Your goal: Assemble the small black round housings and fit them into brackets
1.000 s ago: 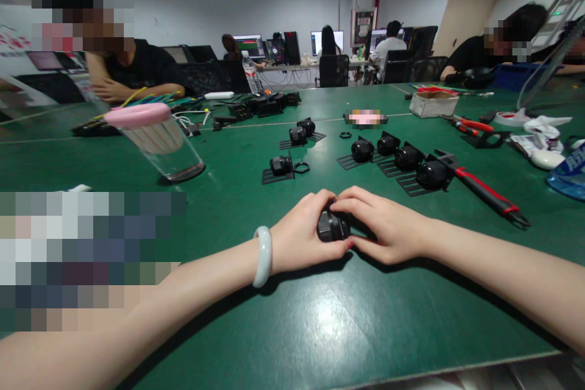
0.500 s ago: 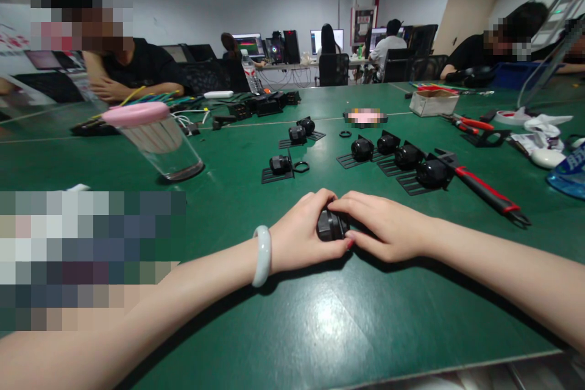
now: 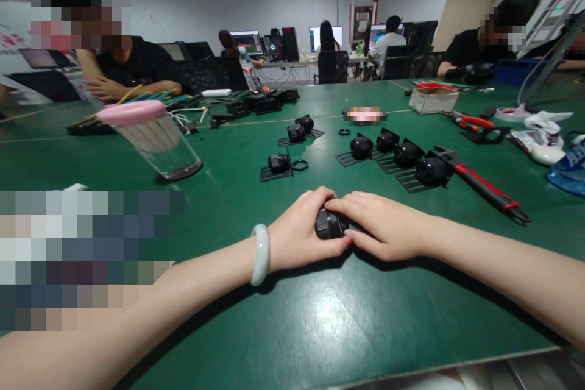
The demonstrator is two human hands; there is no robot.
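Note:
Just above the green table (image 3: 292, 317), a black plastic cable gland (image 3: 329, 225) is held between both hands. My left hand (image 3: 307, 225), below a pale bangle, wraps round its left side. From the right, the fingers and thumb of my right hand (image 3: 381, 225) close on its other end. The fingers hide much of that end. Beyond them, another black gland (image 3: 278, 162) sits on a slotted bracket, with a thin lock ring (image 3: 300, 165) beside it. Several more glands on brackets (image 3: 408, 154) stand farther right.
A red-and-black adjustable wrench (image 3: 491, 189) lies at right, near the glands. To the left stands a clear cup (image 3: 158, 143) with a pink lid. Farther back are a small open box (image 3: 433, 100), red-handled pliers (image 3: 473, 121) and dark connectors (image 3: 260, 102). People sit around the table.
Both hands keep nearly the same grip on the cable gland. The whole view has shifted very slightly; nothing on the table has visibly been moved.

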